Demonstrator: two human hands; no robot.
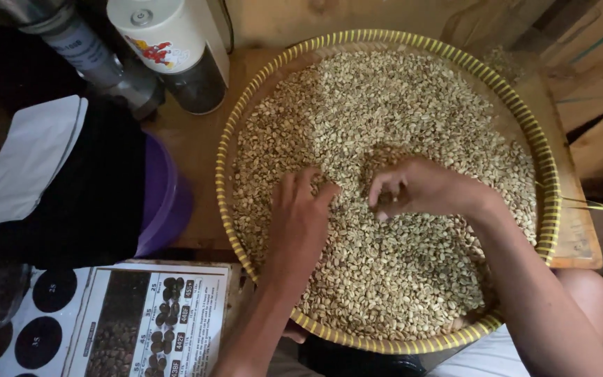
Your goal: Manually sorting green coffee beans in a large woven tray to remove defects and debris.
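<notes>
- The left hand (301, 213) lies palm down on the pale green beans (399, 105), fingers stretched forward and slightly spread, tips touching the heap; it grips nothing that can be seen
- The right hand (420, 188) rests on the beans just beside the left, fingers curled under with thumb and fingertips pinched together; whether a bean sits in the pinch cannot be told
- The beans fill a wide, round woven tray (549, 202) with a yellow-and-dark striped rim; they spread in a shallow layer almost to its edge, with a bare patch of weave near the upper left
- The tray sits on a wooden bench (190, 139), its near edge hanging over toward the person; a bare knee (591, 293) shows below the right forearm
- Left of the tray, a purple tub (169, 199) stands on the bench, partly draped with a black cloth (85, 195); a white folded sheet (26, 164) lies on the cloth
- Behind the tub stands a white cylindrical appliance (169, 42) with a dark lower cup; a metal cylinder (85, 52) is beside it
- At lower left lies a printed chart (148, 321) with dark circles and pictures of beans
- Rough wooden planks (594, 77) close the scene at right; the light is dim and warm
</notes>
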